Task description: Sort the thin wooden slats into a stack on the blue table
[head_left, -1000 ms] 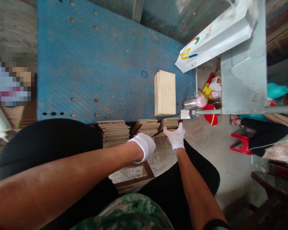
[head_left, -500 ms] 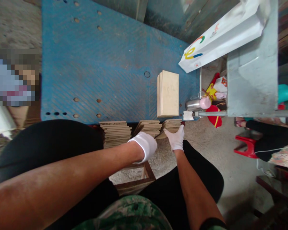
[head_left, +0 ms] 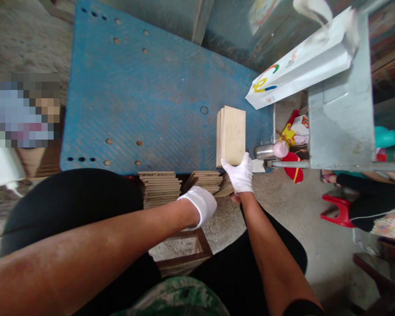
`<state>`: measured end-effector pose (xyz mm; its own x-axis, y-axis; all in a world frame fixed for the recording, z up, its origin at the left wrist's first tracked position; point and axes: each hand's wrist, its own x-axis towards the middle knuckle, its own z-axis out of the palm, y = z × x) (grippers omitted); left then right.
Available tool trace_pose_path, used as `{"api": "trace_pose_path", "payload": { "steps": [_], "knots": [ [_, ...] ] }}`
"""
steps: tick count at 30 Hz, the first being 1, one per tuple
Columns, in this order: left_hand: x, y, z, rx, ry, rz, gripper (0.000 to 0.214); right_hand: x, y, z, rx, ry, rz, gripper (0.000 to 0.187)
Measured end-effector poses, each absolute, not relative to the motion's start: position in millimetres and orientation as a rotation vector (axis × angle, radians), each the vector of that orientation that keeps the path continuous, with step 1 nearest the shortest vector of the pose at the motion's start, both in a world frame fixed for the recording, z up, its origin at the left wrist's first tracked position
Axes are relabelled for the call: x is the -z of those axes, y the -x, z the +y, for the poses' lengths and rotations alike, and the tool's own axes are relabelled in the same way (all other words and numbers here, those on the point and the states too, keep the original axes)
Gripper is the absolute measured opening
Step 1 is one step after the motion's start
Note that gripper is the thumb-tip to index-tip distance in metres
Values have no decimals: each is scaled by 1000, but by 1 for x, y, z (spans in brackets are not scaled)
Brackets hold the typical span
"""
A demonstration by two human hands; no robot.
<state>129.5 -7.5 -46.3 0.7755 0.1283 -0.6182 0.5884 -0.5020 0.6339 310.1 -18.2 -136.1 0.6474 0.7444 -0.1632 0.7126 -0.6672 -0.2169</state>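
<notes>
My right hand [head_left: 240, 174], in a white glove, is at the near end of a neat stack of pale thin wooden boards [head_left: 234, 134] on the blue table. Its thumb and fingers are spread apart, at the two near corners of the top board. My left hand [head_left: 202, 204], also gloved in white, is bent down beside the lower boards below the table edge; its fingers are hidden. Those boards lie in several layers: a left pile [head_left: 160, 186], a middle pile [head_left: 204, 180] and a right pile [head_left: 225, 188] partly covered by my right hand.
A blue table [head_left: 145, 96] with holes spans the front. A white paper bag [head_left: 303, 61] lies at the right rear. A steel flask [head_left: 265, 152] with a pink top is right of the boards. A wooden frame [head_left: 184, 263] stands between my knees. A person sits far right by a red stool [head_left: 339, 210].
My right hand has moved up from the right lower pile to the near end of the board stack on the table. My left hand has stayed beside the lower boards. The view has shifted slightly.
</notes>
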Motion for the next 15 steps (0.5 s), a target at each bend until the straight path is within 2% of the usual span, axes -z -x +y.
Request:
{"api": "trace_pose_path", "payload": {
  "steps": [7, 15],
  "knots": [
    [48, -129, -6, 669, -2066, 518, 22, 147, -315, -6, -327, 2768, -1328, 102],
    [56, -128, -6, 627, -2085, 521, 21, 142, -315, 4, -397, 2921, -1308, 111]
  ]
}}
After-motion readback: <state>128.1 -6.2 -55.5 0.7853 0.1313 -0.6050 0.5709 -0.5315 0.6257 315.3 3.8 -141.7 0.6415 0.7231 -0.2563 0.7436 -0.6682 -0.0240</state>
